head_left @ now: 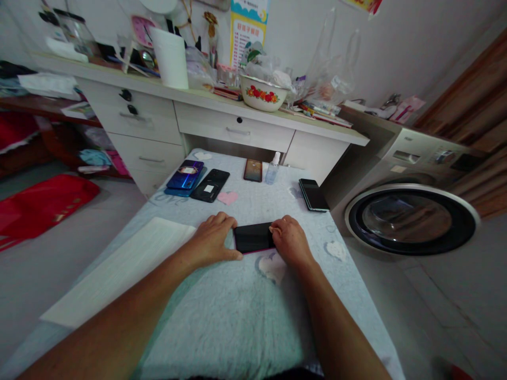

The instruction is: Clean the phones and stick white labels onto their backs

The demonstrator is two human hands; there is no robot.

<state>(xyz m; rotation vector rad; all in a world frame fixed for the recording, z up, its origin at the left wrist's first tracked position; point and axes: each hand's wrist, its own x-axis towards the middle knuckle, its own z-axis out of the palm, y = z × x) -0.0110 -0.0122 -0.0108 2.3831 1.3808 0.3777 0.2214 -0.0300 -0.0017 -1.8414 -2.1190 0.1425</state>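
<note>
A smartphone (253,237) lies flat on the cloth-covered table, its black screen facing up and a thin reddish edge along the near side. My left hand (216,238) braces the phone's left end, fingers at the far corner and thumb at the near one. Over the right end of the screen, my right hand (289,240) is closed, its fingers curled together against the glass. Whatever those fingers may pinch is hidden. Beyond the hands stand a clear spray bottle (272,170) and a small phone with a brownish face (253,170).
Blue phones (185,177) and a black phone (211,185) lie at the far left; dark phones (313,195) are stacked at the right. A long pale sheet (119,272) lies beside my left arm. A white desk (237,126) borders the far side, a washing machine (412,211) the right.
</note>
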